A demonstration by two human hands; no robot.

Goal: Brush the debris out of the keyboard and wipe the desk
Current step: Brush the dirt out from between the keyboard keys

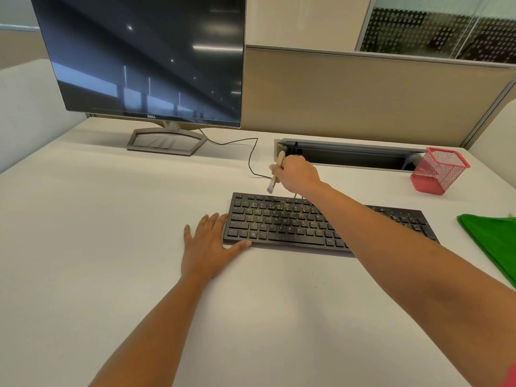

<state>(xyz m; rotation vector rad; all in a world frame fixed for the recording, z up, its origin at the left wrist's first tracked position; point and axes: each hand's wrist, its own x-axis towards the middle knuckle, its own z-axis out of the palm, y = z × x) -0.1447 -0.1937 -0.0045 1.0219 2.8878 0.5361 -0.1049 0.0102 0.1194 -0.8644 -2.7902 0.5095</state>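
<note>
Keyboard [321,224], speckled with yellowish debris [282,212], lies on the white desk [111,219]. Right hand [298,174] pinches a brush [276,173] above its far edge. Left hand [208,247] rests flat, fingers spread, touching its left end.

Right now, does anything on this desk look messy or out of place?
Yes. Yellowish crumbs are scattered over the black keyboard, thickest on its left and middle keys, with a few specks toward the right end. The right hand holds a small brush above its back edge.
</note>
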